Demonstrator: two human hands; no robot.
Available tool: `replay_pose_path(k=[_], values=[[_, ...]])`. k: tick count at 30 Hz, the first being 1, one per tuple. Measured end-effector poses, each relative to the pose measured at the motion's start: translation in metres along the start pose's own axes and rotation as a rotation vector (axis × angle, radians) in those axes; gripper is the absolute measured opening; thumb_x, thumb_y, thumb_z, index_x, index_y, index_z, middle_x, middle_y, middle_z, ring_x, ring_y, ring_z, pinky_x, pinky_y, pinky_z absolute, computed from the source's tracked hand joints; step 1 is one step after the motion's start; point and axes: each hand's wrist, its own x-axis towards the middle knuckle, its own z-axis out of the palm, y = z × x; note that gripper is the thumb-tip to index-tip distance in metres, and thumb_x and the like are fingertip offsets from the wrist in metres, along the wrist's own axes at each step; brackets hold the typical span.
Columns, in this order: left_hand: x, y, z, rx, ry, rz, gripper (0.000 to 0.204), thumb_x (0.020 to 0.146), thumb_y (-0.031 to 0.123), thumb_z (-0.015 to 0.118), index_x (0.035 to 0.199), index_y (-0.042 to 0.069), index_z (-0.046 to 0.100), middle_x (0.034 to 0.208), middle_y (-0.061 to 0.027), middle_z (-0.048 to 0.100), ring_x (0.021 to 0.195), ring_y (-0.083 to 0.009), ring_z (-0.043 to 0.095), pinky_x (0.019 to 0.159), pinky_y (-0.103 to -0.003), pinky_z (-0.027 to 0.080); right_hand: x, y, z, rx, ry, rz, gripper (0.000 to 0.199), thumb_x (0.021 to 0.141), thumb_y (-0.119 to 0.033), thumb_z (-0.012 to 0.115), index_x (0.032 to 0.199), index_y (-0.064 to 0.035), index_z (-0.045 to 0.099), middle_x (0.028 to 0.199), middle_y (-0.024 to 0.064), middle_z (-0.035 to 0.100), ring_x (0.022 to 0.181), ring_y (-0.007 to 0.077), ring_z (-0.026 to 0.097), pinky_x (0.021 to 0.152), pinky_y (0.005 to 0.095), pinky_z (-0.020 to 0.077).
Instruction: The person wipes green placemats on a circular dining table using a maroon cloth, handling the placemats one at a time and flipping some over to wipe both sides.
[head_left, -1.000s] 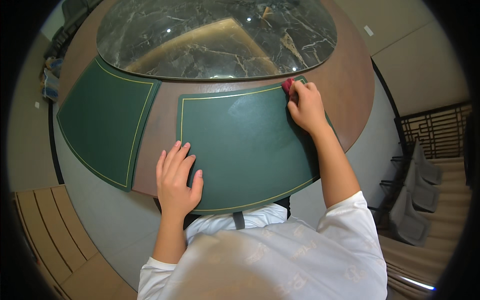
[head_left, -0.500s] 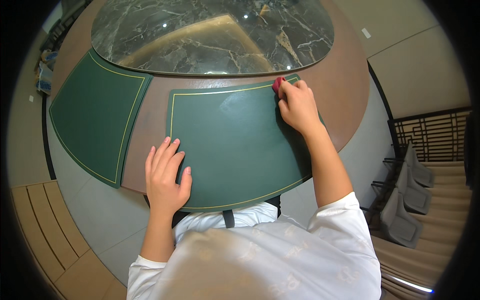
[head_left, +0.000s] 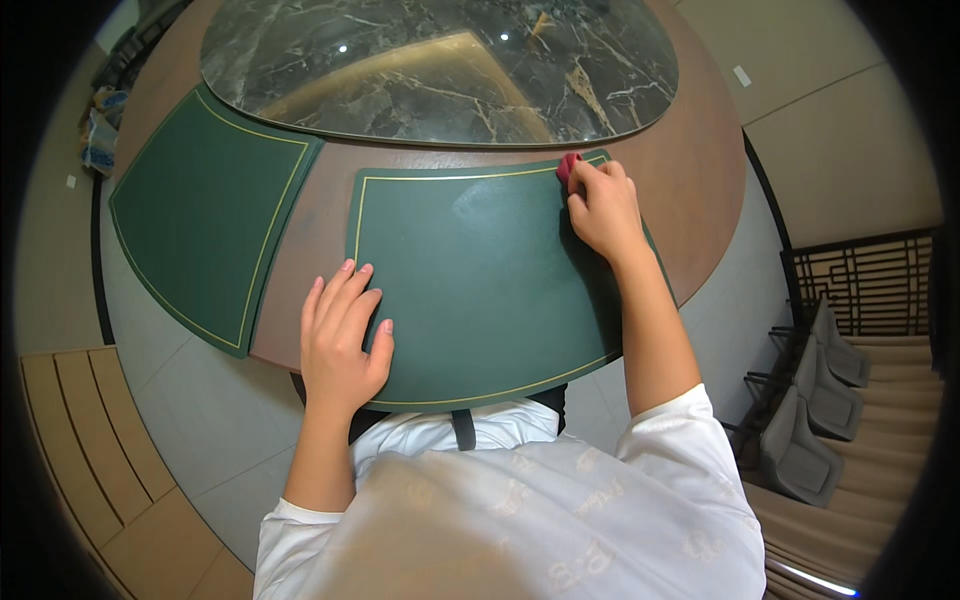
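Observation:
A green placemat (head_left: pixel 480 290) with a thin gold border line lies in front of me on a round brown table. Pinched in the fingers of my right hand (head_left: pixel 606 210) is a small bunched red cloth (head_left: pixel 568 168), pressed against the mat's far edge near its far right corner. My left hand (head_left: pixel 345 335) rests flat over the mat's left edge, fingers stretched out and pointing away from me. Nothing is held in it. Part of the mat's right edge is hidden under my right forearm.
Beyond the mat sits a dark, glossy marble turntable (head_left: pixel 440 80). A second green placemat (head_left: pixel 210 220) lies to the left on the brown tabletop (head_left: pixel 690 200). Several grey chairs (head_left: pixel 800 450) and a dark lattice screen (head_left: pixel 870 285) stand at the right.
The whole view has shifted slightly, so the table appears a little farther right. Both hands keep nearly the same places on the mat, and the red cloth stays by the far right corner.

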Motion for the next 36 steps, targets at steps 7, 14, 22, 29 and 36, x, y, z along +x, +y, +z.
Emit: replay_pose_path(k=[7,14,22,29,36], values=[[0.001,0.007,-0.001,-0.007,-0.01,-0.04,0.029,0.086,0.008,0.074,0.114,0.0,0.076,0.145,-0.0167,0.074,0.147,-0.0384,0.061,0.125,-0.06,0.04,-0.039,-0.014,-0.01,0.006,0.012,0.016,0.008,0.085,-0.005,0.071,0.09,-0.0087,0.067,0.087,0.012,0.069,0.1,0.0359,0.064,0.089,0.0487,0.0494],[0.002,0.007,-0.002,0.009,0.003,-0.014,0.027,0.087,0.007,0.073,0.113,0.0,0.076,0.145,-0.0169,0.073,0.147,-0.0382,0.061,0.126,-0.06,0.04,0.012,0.001,0.011,-0.048,0.026,0.05,0.006,0.088,-0.012,0.071,0.094,-0.0099,0.072,0.092,0.0128,0.075,0.106,0.038,0.068,0.09,0.0517,0.0519],[0.0,0.002,-0.002,-0.01,-0.002,-0.017,0.028,0.088,0.007,0.071,0.114,-0.002,0.077,0.145,-0.0179,0.074,0.148,-0.039,0.061,0.127,-0.06,0.04,-0.033,-0.024,0.003,-0.011,0.087,0.037,0.004,0.086,-0.006,0.072,0.089,-0.0075,0.07,0.09,0.0149,0.071,0.098,0.0375,0.066,0.087,0.0501,0.0493],[0.004,0.005,-0.003,-0.015,-0.017,-0.04,0.028,0.086,0.009,0.073,0.111,-0.001,0.076,0.143,-0.0179,0.075,0.146,-0.0393,0.062,0.125,-0.061,0.04,-0.119,-0.036,-0.022,0.166,0.052,-0.074,0.021,0.073,0.002,0.068,0.092,-0.0073,0.068,0.094,0.0084,0.073,0.1,0.0327,0.064,0.09,0.0451,0.045],[0.004,0.007,-0.005,0.009,-0.032,-0.049,0.03,0.082,0.01,0.074,0.111,0.0,0.076,0.142,-0.0188,0.074,0.145,-0.0405,0.063,0.125,-0.062,0.04,-0.102,-0.04,-0.022,0.234,-0.106,-0.19,0.031,0.077,-0.005,0.071,0.109,-0.0051,0.07,0.14,0.0212,0.071,0.144,0.047,0.057,0.118,0.0588,0.0424]])
